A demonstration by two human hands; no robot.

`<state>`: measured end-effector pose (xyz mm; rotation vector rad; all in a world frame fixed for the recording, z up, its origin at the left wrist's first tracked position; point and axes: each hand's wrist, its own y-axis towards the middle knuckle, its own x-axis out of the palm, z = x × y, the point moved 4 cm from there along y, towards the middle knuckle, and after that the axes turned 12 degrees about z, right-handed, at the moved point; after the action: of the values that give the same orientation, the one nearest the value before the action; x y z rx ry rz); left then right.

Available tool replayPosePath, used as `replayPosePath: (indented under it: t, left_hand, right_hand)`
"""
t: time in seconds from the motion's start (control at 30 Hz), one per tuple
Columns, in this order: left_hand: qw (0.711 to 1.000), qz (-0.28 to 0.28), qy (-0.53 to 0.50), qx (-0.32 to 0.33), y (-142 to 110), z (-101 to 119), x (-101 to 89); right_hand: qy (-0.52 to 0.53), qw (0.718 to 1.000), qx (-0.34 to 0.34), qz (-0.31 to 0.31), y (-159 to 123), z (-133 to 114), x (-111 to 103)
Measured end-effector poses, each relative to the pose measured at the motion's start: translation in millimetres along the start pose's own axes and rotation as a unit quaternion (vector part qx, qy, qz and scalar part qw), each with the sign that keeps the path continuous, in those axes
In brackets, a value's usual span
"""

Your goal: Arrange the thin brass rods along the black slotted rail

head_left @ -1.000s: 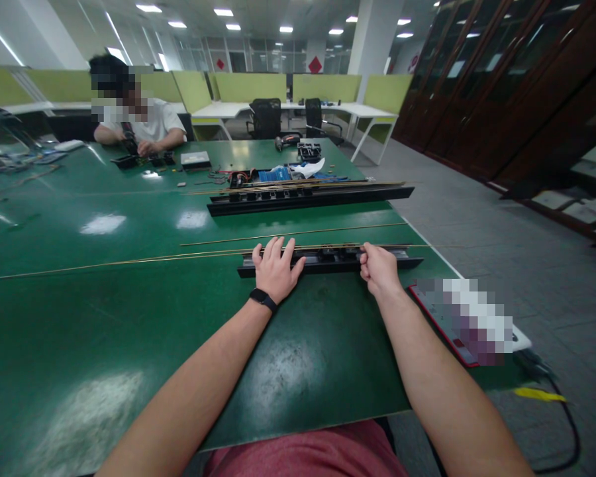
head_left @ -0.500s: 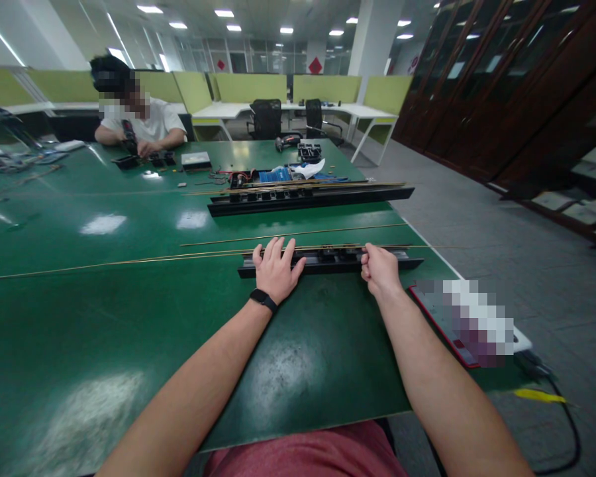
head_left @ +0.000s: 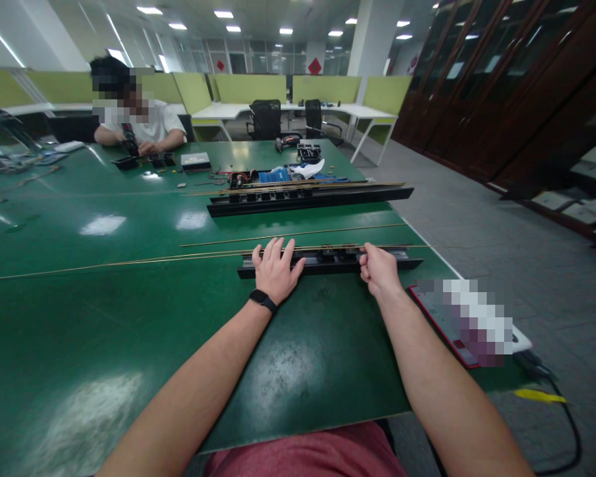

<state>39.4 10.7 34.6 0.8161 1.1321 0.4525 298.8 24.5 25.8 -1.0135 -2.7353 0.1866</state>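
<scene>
A long black channel-shaped rail [head_left: 322, 268] lies across the green table in front of me, with small black blocks [head_left: 334, 254] inside it. My left hand [head_left: 277, 270] rests on the rail's left part, fingers spread and pointing away from me. Thin brass-coloured rods [head_left: 144, 260] run under these fingers and stretch far out to the left. My right hand [head_left: 379, 268] is closed in a pinch at the rail's right part, at the line of a thin rod. The fingers hide most of what they grip. One separate rod [head_left: 238, 238] lies just behind the rail.
Farther back lies another black rail [head_left: 312, 201] topped with rods, beside blue parts [head_left: 274, 174]. A red-edged device [head_left: 447, 324] sits by the right table edge. A co-worker [head_left: 139, 122] handles black parts at the far left. A power drill [head_left: 287, 142] lies behind.
Almost nothing differs. My right hand has shifted very slightly to the left, and the long rod's left end reaches a touch farther left.
</scene>
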Motion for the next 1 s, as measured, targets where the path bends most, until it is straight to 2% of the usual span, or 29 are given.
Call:
replayPosePath:
  t: [1.0]
  left_hand:
    - [1.0,0.006,0.003,0.007,-0.4,4.2,-5.3]
  right_hand:
    - [0.0,1.0,-0.003,-0.011,-3.8,-2.9,-2.9]
